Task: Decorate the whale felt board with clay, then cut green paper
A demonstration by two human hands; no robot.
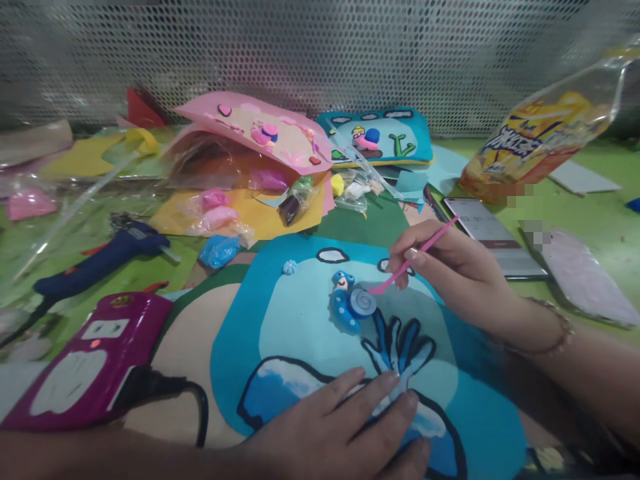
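In front of me lies a blue paper picture (235,347) with outlined clouds, a plant and a wavy pool drawn on it. Near its middle sits a blue clay snail (343,303) with white dots, a small smiling face and a pale spiral shell (363,302). My right hand (450,267) pinches a pink modelling tool (425,247), its tip at the shell's upper right edge. Spread flat across the lower part of the picture is my left hand (350,427), fingers apart. A small pale blue clay flower (289,267) rests at the picture's upper left.
A glue gun (105,260) and a purple power strip (90,367) with a black plug lie left. Bagged clay lumps, including blue clay (220,251), lie behind. Two decorated paper pieces stand at the back. A phone (493,237) and snack bag (535,140) are right.
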